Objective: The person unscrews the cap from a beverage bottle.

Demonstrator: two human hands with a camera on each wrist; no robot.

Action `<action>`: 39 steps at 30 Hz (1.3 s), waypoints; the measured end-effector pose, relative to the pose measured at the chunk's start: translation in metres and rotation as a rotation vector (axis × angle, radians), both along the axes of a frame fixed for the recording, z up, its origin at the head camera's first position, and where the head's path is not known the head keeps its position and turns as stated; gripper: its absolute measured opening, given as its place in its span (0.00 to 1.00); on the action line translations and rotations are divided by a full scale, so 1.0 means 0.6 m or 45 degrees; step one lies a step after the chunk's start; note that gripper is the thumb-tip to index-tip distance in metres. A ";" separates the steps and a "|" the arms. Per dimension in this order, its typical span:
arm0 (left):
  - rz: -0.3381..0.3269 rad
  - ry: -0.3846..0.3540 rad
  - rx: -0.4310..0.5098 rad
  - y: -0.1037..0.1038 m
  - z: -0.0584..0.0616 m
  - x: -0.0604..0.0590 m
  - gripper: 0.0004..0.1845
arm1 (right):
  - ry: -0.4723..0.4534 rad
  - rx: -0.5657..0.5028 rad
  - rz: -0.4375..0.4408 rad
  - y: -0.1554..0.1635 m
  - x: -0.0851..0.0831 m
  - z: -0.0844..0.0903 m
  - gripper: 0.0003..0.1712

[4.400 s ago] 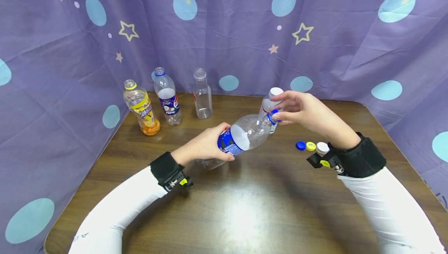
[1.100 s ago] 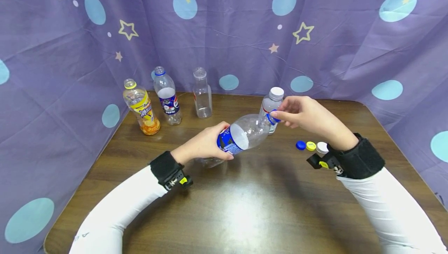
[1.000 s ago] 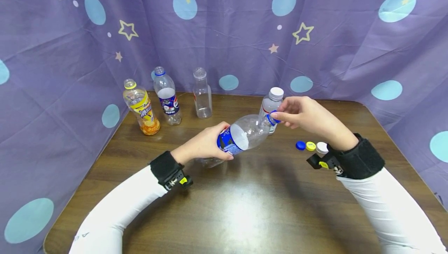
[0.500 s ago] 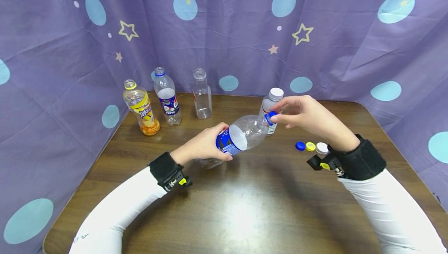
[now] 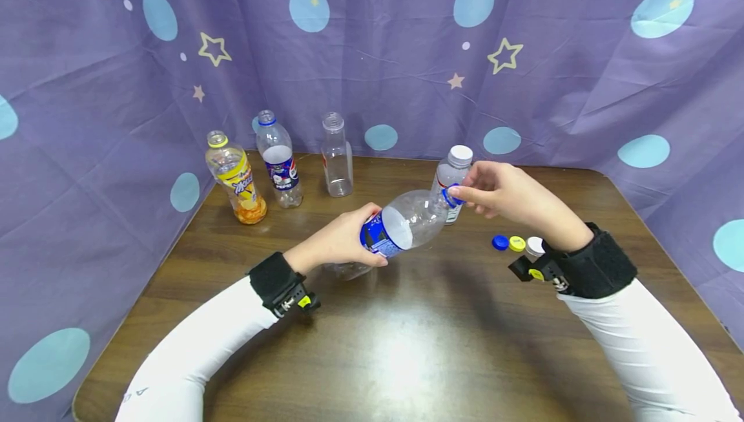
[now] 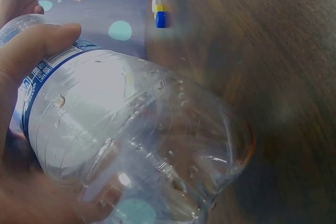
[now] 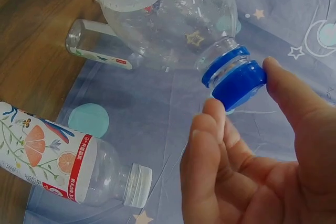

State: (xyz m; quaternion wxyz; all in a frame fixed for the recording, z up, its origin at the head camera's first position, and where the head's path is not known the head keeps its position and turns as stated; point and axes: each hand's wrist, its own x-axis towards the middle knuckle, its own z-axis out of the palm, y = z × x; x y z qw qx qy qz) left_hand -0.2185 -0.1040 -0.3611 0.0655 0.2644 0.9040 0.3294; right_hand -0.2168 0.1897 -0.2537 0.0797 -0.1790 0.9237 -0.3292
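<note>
The clear bottle (image 5: 401,225) with the blue label is held tilted above the middle of the wooden table (image 5: 407,344), neck pointing up and away toward the person's right. The blue cap (image 7: 239,85) sits on the neck just above the blue collar ring; whether it is fully seated cannot be told. The left hand (image 5: 340,241) grips the lower body of the bottle, fingers and thumb curled round the label, as the left wrist view confirms. The right hand (image 5: 502,189) pinches the cap between thumb and fingertips (image 7: 215,114), the other fingers loosely curled behind. Judged from this, the step in hand is turning the cap on the neck thread. The next move appears to call for a steady hold by the left hand while the right rotates the cap squarely on the bottle axis, since a tilted cap could cross-thread or slip. Just behind the neck stands a white-capped bottle (image 5: 452,176). Three loose caps (image 5: 516,243), blue, yellow and white, lie in a row near the right wrist. Three uncapped bottles (image 5: 279,163) stand at the far left, before the purple curtain (image 5: 372,47).
</note>
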 end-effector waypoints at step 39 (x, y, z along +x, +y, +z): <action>-0.006 0.024 0.011 0.004 0.003 0.000 0.44 | -0.084 -0.201 0.071 0.007 -0.005 0.003 0.18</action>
